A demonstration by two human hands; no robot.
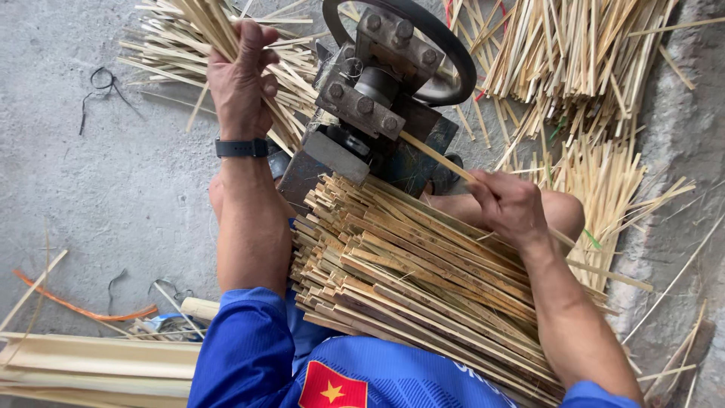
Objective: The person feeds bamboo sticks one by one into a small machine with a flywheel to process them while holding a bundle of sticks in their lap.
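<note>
My left hand (240,79), a black band at its wrist, is closed around a bunch of thin pale bamboo slivers (198,30) at the top left. My right hand (510,204) grips a single bamboo strip (434,153) whose tip enters a dark metal machine (377,98) with bolts and a wheel. A thick bundle of flat bamboo strips (408,264) lies across my lap between both arms.
Heaps of split bamboo slivers (581,53) lie at the top right and right on the grey concrete floor (91,189). Wider bamboo pieces (91,366) and an orange strap (75,308) sit at the bottom left. A black wire loop (102,79) lies at the left.
</note>
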